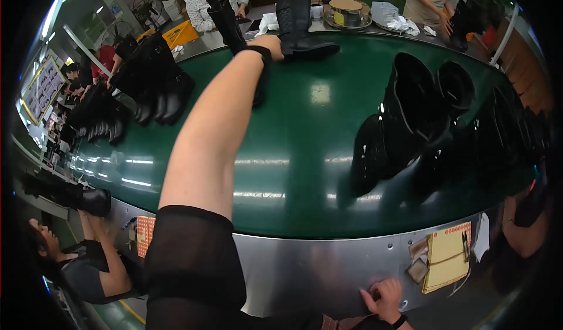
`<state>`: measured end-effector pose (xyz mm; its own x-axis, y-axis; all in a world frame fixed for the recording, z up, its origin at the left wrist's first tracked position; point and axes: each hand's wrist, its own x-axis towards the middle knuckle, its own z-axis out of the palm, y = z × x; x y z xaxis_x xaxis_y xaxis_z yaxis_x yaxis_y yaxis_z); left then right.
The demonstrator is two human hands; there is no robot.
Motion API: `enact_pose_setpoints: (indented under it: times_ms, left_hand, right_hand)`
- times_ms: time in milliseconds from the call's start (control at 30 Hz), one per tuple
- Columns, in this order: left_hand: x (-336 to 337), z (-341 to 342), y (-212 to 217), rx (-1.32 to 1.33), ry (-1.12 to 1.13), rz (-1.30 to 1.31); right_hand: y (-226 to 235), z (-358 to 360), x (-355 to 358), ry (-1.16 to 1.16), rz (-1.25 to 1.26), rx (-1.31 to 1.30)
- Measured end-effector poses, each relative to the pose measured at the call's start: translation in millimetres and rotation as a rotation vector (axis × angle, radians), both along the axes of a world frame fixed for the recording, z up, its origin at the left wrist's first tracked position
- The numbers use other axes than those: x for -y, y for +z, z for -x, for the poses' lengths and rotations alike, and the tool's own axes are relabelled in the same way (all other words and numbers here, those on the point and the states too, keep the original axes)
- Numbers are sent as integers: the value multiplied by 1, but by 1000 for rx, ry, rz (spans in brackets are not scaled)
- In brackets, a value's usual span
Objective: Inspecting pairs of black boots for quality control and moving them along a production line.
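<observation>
My left arm stretches across the green conveyor belt (293,171) to its far side. There my left hand (270,44) is closed at the heel and ankle of a black boot (294,28) with a quilted shaft, its toe pointing right. Part of the fingers is hidden behind the boot. Close by on the left, another tall black boot (227,24) stands partly behind my forearm. My right hand (384,299), with a dark band at the wrist, rests at the metal near edge, holding nothing. Its fingers are loosely bent and the thumb is apart.
Black boots (410,101) crowd the belt's right side; more boots (158,89) stand at the left. A yellow notepad (447,258) with a pen lies on the metal ledge. Across the belt are a round tin (346,13), white cloths and co-workers; another person (94,265) works at left.
</observation>
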<state>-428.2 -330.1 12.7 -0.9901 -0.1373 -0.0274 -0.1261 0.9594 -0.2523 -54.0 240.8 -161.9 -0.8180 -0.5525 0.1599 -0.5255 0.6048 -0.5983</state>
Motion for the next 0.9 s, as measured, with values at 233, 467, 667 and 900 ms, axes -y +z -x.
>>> enact_pose_setpoints:
  times_ms: [233, 467, 667, 900]
  left_hand:
    - [-59, 66, -91, -27, 95, -148]
    - [-80, 142, -116, -257, 18, -132]
    - [-49, 149, -179, -359, 6, -93]
    - [-71, 143, -155, -487, -171, -75]
  right_hand:
    - [17, 18, 20, -16, 45, 39]
    - [4, 8, 13, -41, 13, 10]
    - [61, 86, 87, -28, 20, 94]
    - [-2, 33, 31, -13, -44, 53]
